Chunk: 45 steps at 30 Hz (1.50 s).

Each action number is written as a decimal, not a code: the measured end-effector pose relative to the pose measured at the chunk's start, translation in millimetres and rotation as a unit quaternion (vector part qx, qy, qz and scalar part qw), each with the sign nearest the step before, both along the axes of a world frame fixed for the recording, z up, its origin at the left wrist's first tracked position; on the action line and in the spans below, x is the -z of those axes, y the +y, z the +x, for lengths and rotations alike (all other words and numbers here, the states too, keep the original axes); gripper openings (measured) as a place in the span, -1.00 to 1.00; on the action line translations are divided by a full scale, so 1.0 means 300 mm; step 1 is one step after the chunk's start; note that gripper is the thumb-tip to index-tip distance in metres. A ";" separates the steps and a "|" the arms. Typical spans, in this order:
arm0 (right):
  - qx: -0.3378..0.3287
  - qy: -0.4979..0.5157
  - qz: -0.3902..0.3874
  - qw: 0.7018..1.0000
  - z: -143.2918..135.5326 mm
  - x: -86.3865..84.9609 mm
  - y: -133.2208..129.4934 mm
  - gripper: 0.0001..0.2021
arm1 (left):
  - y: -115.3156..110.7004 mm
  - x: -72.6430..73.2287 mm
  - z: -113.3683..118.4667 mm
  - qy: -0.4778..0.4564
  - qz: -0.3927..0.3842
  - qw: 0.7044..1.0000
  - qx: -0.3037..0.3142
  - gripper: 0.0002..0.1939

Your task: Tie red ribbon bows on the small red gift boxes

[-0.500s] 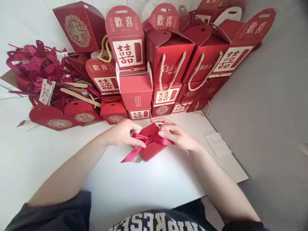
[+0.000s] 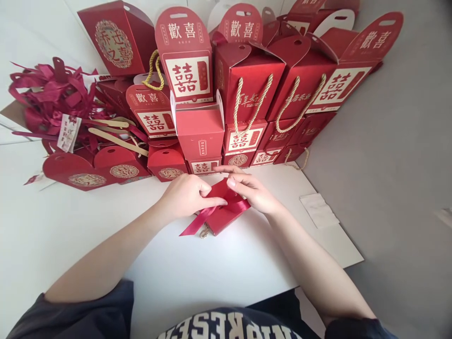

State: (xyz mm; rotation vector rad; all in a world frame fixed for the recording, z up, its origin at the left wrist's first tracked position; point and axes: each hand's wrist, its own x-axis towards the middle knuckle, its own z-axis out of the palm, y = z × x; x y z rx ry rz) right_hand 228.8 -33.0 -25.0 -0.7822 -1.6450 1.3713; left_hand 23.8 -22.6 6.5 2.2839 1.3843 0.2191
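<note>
A small red box (image 2: pixel 223 219) rests on the white table between my hands, with a beige cord at its lower left corner. A shiny crimson ribbon (image 2: pixel 197 224) lies across its top, one tail hanging past the left side. My left hand (image 2: pixel 189 195) has its fingers curled and its thumb on the ribbon over the middle of the box. At the right side, my right hand (image 2: pixel 249 188) pinches toward the ribbon with thumb and bent fingers, one finger stretched out behind the box. The knot area is partly covered by my fingers.
Red gift boxes (image 2: pixel 247 84) stand stacked along the back of the white table (image 2: pixel 219 268). A heap of crimson ribbons (image 2: pixel 52 103) with wooden sticks lies on boxes at the left. A white tissue (image 2: pixel 318 210) is near the right edge, beside a grey wall (image 2: pixel 395 165).
My left thumb has moved right over the middle of the ribbon. My right hand has shifted slightly left and up, and the bow area is now more covered.
</note>
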 end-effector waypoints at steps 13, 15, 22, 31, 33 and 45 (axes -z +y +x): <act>0.093 -0.057 -0.017 0.994 0.115 -0.002 -0.014 -0.69 | 0.063 -0.055 -0.080 -0.090 -0.213 0.965 0.124 -0.52; 0.084 -0.137 -0.014 0.987 0.150 -0.035 -0.047 -0.60 | 0.077 -0.056 -0.087 -0.098 -0.218 0.964 0.120 -0.54; -0.124 -0.289 -0.092 0.945 0.166 -0.082 -0.092 -0.58 | 0.095 -0.037 -0.077 -0.119 -0.179 0.970 0.108 -0.52; -0.021 -0.306 0.028 0.951 0.192 -0.120 -0.113 -0.75 | 0.111 0.004 -0.074 -0.182 -0.242 0.949 0.089 -0.55; 0.099 -0.272 0.166 0.943 0.164 -0.132 -0.136 -0.74 | 0.113 0.009 -0.073 -0.185 -0.250 0.946 0.086 -0.55; -0.030 -0.332 0.405 0.852 -0.070 -0.053 -0.220 -0.66 | 0.084 -0.010 -0.060 -0.127 -0.113 0.981 0.090 -0.51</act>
